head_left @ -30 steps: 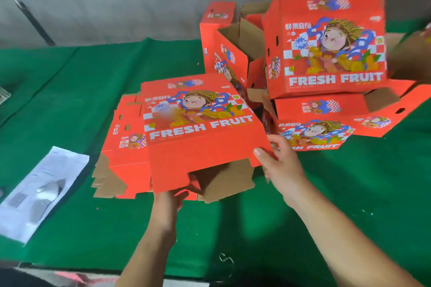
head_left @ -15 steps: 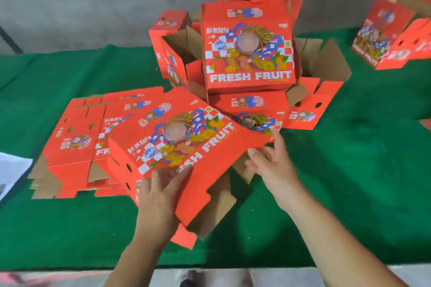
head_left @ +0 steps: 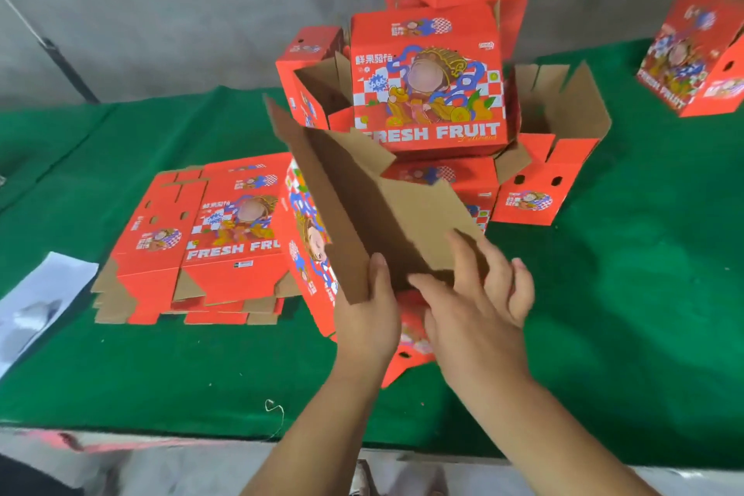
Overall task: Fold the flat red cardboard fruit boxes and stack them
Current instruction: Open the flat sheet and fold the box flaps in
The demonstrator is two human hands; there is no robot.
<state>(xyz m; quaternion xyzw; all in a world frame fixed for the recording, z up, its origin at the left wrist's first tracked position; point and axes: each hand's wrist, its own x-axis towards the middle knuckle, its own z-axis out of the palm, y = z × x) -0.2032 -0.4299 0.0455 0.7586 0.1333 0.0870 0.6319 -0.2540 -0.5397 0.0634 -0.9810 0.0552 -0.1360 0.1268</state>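
Left hand (head_left: 368, 318) gripping box (head_left: 362, 205) edge, right hand (head_left: 479, 310) pressing flap

Both hands work a half-opened box (head_left: 362, 213) near the table's edge, its brown inside facing up. The left hand (head_left: 364, 318) grips its near wall; the right hand (head_left: 479, 310) presses fingers into it. Left of it lies a stack of flat boxes (head_left: 201, 242) on green cloth (head_left: 604, 314); folded boxes (head_left: 428, 81) pile up behind.

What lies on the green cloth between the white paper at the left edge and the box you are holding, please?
In the head view, the stack of flat red boxes lies between the white paper and the held box.
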